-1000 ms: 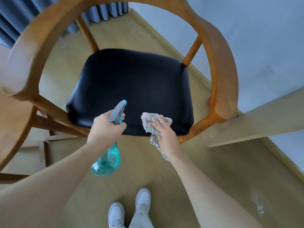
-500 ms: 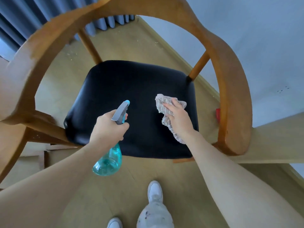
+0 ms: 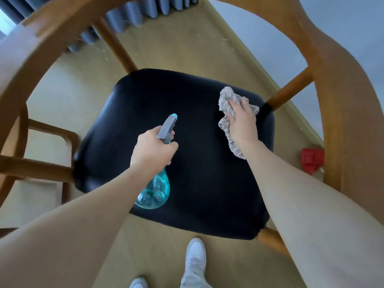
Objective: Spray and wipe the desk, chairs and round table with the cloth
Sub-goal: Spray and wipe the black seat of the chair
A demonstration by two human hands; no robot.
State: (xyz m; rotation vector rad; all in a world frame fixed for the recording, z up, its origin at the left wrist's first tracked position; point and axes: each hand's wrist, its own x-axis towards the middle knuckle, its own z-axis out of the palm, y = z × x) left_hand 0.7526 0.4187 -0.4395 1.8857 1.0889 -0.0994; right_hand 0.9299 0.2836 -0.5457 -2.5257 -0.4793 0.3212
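Note:
A wooden chair with a curved backrest [image 3: 340,96] and a black padded seat [image 3: 199,183] fills the view below me. My left hand [image 3: 152,151] grips a teal spray bottle [image 3: 154,192] by its grey trigger head, held over the middle of the seat with the nozzle pointing away. My right hand [image 3: 241,121] presses a crumpled grey cloth [image 3: 227,104] flat onto the seat's far right corner, fingers spread over it. Part of the cloth trails back under my wrist.
A second wooden chair frame [image 3: 41,163] stands close on the left. A small red object [image 3: 311,161] lies on the floor by the right armrest. A blue-grey curtain [image 3: 133,15] hangs at the back, and a pale wall [image 3: 280,44] runs along the right. My white shoes [image 3: 195,256] stand at the seat's front.
My right hand has slid the cloth from the seat's front edge to its far right corner. I have leaned in over the chair. The left hand keeps the bottle over the seat.

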